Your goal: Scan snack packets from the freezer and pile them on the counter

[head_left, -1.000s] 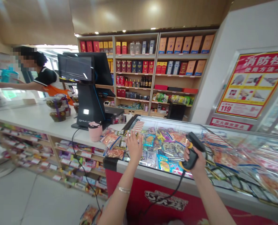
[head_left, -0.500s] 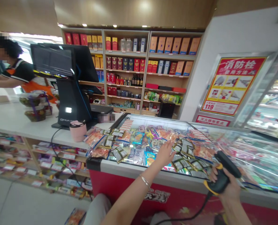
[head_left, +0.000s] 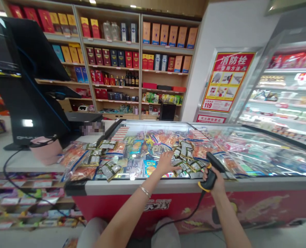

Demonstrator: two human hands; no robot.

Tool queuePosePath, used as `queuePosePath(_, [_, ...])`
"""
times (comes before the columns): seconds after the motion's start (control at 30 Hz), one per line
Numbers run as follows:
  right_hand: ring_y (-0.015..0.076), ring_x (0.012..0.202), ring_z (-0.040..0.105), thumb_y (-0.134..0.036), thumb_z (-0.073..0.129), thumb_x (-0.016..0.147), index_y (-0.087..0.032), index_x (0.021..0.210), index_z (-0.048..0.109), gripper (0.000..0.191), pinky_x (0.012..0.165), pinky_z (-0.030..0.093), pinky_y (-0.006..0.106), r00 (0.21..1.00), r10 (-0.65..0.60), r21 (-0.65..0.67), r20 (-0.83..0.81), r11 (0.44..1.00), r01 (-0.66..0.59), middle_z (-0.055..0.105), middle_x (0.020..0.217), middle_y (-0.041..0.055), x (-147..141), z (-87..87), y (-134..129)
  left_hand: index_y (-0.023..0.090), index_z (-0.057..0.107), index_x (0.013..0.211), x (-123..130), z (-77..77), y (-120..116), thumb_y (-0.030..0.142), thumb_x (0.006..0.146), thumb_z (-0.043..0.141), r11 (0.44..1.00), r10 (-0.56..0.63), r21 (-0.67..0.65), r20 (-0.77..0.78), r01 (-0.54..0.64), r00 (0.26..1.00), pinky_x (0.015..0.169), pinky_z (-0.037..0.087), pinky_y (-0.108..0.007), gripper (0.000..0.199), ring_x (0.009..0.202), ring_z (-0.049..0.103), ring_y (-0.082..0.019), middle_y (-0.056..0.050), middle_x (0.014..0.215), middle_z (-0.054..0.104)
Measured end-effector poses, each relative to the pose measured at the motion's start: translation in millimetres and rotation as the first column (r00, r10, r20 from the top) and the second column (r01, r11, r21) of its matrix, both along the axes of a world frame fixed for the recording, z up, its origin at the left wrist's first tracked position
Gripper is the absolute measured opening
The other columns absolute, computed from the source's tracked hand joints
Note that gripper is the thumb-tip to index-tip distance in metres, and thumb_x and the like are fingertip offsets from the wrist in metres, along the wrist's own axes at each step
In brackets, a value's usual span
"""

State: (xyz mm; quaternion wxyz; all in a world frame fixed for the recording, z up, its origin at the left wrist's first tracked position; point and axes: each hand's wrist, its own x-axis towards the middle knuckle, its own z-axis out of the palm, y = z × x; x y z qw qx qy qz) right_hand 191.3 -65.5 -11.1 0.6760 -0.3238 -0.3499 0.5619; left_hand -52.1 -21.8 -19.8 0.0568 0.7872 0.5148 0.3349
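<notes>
My left hand (head_left: 166,162), a bracelet on its wrist, hovers over or rests on the freezer's glass top with fingers spread and nothing in them. Just beyond its fingertips lies a pile of small silver packets (head_left: 186,150) with dark green and gold bands; more of these packets (head_left: 111,168) lie to the left. My right hand (head_left: 217,181) grips a black and yellow barcode scanner (head_left: 209,174), its head over the front edge of the freezer (head_left: 132,187). The scanner's cord hangs down toward my knees. Bags of orange-coloured food (head_left: 203,151) lie beside the pile.
On the left counter stand a black checkout terminal (head_left: 36,103) and a pink cup (head_left: 45,150). Bags of orange food (head_left: 84,172) overlap the freezer's left corner. Shelves of boxed bottles (head_left: 114,57) line the back; a red fire hydrant sign (head_left: 223,82) hangs at right.
My view has swung right and the terminal has shifted left. The co-worker has nearly left the picture. The scanner, still in my right hand, is now closer to my left hand.
</notes>
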Motion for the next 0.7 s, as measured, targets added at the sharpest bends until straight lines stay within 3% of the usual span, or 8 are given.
queuePosePath(0.1, [0.0109,0.042,0.044,-0.039,0.075,0.063,-0.020,0.077,0.059,0.029,0.036,0.037,0.024,1.000,-0.004,-0.013,-0.007,1.000,0.004,0.050,0.058,-0.0010,-0.5,-0.5,2.0,0.017,0.059,0.116,1.2,-0.7,-2.9,0.075,0.056,0.069,0.998,0.059,-0.012,-0.047,-0.059,0.997,0.106,0.034,-0.049,0.085,0.120,0.045,-0.034,-0.016,0.127,0.051])
queuePosePath(0.23, [0.0097,0.041,0.044,-0.039,0.079,0.057,-0.020,0.077,0.060,0.033,0.035,0.038,0.022,1.000,-0.001,-0.035,-0.020,0.999,0.000,0.051,0.057,-0.0027,-0.2,-3.5,4.0,0.017,0.062,0.105,2.5,-1.3,-3.3,0.074,0.055,0.070,0.986,0.080,-0.139,-0.119,-0.097,0.990,0.105,0.032,-0.051,0.076,0.121,0.044,-0.037,-0.016,0.123,0.054])
queuePosePath(0.33, [0.0095,0.040,0.045,-0.037,0.079,0.057,-0.020,0.077,0.059,0.033,0.034,0.039,0.021,1.000,-0.016,-0.052,-0.021,0.999,0.015,0.052,0.057,-0.0034,-0.9,-6.2,4.8,0.017,0.060,0.105,3.5,1.7,-2.5,0.070,0.057,0.072,0.977,0.056,-0.194,-0.156,-0.086,0.986,0.101,0.036,-0.048,0.073,0.117,0.049,-0.036,-0.015,0.113,0.061])
queuePosePath(0.47, [0.0102,0.040,0.047,-0.036,0.079,0.058,-0.020,0.079,0.059,0.033,0.034,0.040,0.020,1.000,-0.012,-0.068,-0.002,0.998,0.011,0.053,0.057,-0.0030,-3.9,-7.2,5.3,0.018,0.052,0.117,-0.2,14.1,-7.2,0.058,0.062,0.075,0.945,0.013,-0.321,-0.127,-0.053,0.992,0.083,0.047,-0.039,0.072,0.098,0.062,-0.031,-0.011,0.101,0.067])
queuePosePath(0.57, [0.0100,0.040,0.046,-0.036,0.079,0.058,-0.020,0.078,0.058,0.033,0.034,0.040,0.020,1.000,-0.003,-0.086,0.013,0.996,0.005,0.054,0.057,-0.0026,-8.9,-5.4,6.1,0.021,0.051,0.117,-13.5,26.2,-9.2,0.048,0.062,0.078,0.935,0.017,-0.352,-0.083,-0.046,0.996,0.077,0.048,-0.035,0.067,0.095,0.065,-0.030,-0.009,0.103,0.068])
queuePosePath(0.7, [0.0098,0.040,0.046,-0.037,0.079,0.057,-0.020,0.075,0.058,0.033,0.034,0.040,0.020,0.999,0.047,-0.084,0.018,0.995,-0.045,0.053,0.055,-0.0027,-22.3,1.6,9.2,0.020,0.055,0.116,-48.9,40.6,3.1,0.039,0.059,0.082,0.952,0.016,-0.307,0.049,0.000,0.999,0.082,0.049,-0.034,0.065,0.100,0.064,-0.028,-0.007,0.106,0.068])
